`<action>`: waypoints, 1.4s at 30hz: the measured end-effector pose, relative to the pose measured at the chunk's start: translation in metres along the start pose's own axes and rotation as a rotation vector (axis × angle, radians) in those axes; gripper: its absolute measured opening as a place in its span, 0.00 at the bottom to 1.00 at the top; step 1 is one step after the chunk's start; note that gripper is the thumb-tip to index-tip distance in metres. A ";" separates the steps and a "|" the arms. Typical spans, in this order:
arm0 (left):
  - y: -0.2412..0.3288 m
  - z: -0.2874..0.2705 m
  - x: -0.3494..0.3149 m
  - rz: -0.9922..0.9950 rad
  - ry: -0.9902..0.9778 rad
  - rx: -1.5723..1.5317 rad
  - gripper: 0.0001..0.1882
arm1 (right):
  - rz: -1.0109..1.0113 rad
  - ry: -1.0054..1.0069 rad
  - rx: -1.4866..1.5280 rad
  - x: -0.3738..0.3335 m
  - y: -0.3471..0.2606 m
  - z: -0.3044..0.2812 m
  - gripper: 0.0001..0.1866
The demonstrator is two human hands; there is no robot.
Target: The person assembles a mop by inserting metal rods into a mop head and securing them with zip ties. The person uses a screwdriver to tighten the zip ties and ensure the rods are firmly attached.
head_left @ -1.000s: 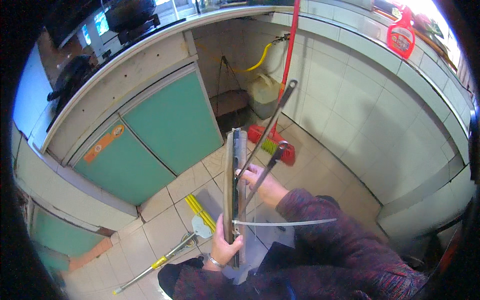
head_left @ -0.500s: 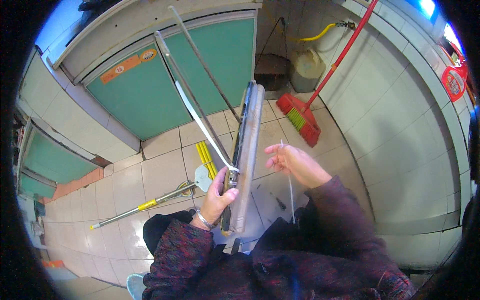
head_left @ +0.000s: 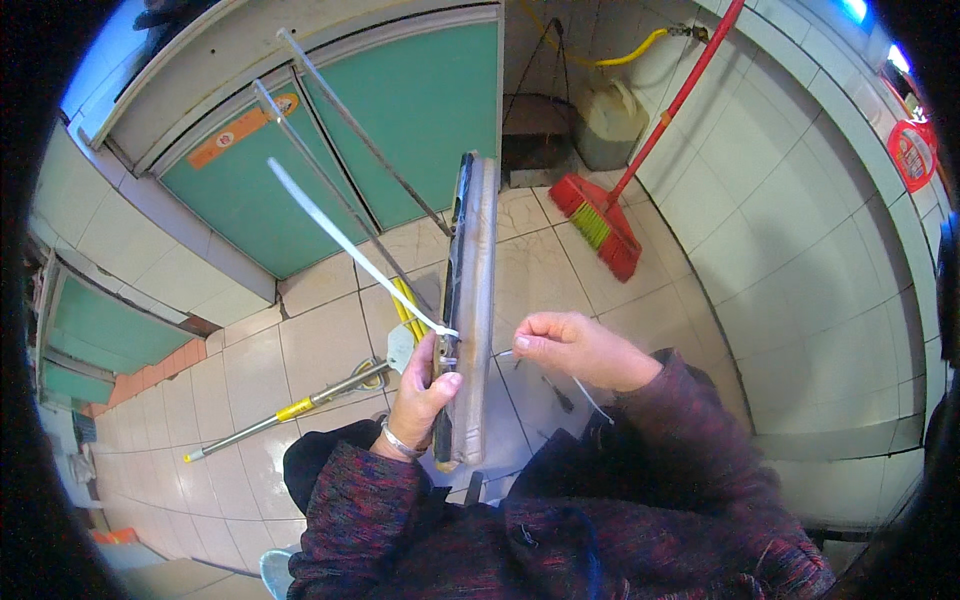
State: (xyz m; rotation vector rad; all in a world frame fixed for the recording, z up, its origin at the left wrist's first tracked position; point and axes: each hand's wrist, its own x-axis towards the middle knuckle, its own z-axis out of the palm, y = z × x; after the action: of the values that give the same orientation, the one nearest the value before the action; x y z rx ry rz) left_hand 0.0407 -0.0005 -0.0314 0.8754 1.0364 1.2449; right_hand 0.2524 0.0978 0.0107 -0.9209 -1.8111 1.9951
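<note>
My left hand (head_left: pixel 412 398), with a bracelet at its wrist, grips the near end of a long narrow padded panel (head_left: pixel 482 270), seen edge-on. The panel has a pale padded side and a dark side, from which two thin metal rods (head_left: pixel 335 178) stick out up and left. A white cable tie (head_left: pixel 345 240) is looped at the panel's dark side by my left fingers, its long tail pointing up and left. To the right of the panel, my right hand (head_left: pixel 580 350) pinches a second, thin white cable tie (head_left: pixel 592 396), whose tail trails below the hand.
A red broom (head_left: pixel 607 225) leans against the tiled wall at right. On the floor at left lies a metal pole (head_left: pixel 270 422) with yellow parts. Green cabinet doors (head_left: pixel 420 120) stand ahead; a plastic jug (head_left: pixel 610 125) and yellow hose (head_left: pixel 635 50) are in the far corner.
The panel, rods and left hand have shifted slightly left and tilted. My right hand has moved a little left and down, its fingers closing on the thin tie, which now points toward the panel.
</note>
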 end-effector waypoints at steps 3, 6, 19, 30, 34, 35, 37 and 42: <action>-0.006 0.003 0.000 0.071 0.073 0.126 0.43 | -0.089 0.001 -0.172 0.002 -0.001 0.011 0.09; -0.008 0.002 -0.001 0.094 0.084 0.162 0.44 | -0.126 0.062 -0.263 0.004 0.003 0.021 0.09; -0.010 0.015 0.002 0.165 0.096 0.279 0.44 | -0.143 0.200 -0.367 0.011 0.017 0.029 0.10; -0.020 0.015 0.002 0.277 0.147 0.474 0.44 | -0.149 0.216 -0.375 0.014 0.027 0.036 0.11; -0.018 0.018 0.000 0.292 0.163 0.418 0.44 | -0.199 0.233 -0.319 0.022 0.044 0.039 0.11; -0.017 0.019 -0.001 0.292 0.165 0.427 0.45 | -0.211 0.240 -0.324 0.023 0.046 0.040 0.11; -0.014 0.019 -0.002 0.294 0.170 0.445 0.45 | -0.232 0.250 -0.283 0.022 0.046 0.043 0.10; -0.020 0.012 -0.004 0.361 0.195 0.593 0.45 | -0.172 0.193 -0.226 0.020 0.039 0.044 0.09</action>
State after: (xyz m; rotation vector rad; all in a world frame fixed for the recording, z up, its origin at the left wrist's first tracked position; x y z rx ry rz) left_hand 0.0581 -0.0067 -0.0456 1.4663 1.4888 1.3587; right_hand 0.2175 0.0688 -0.0315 -0.9481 -1.9582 1.5666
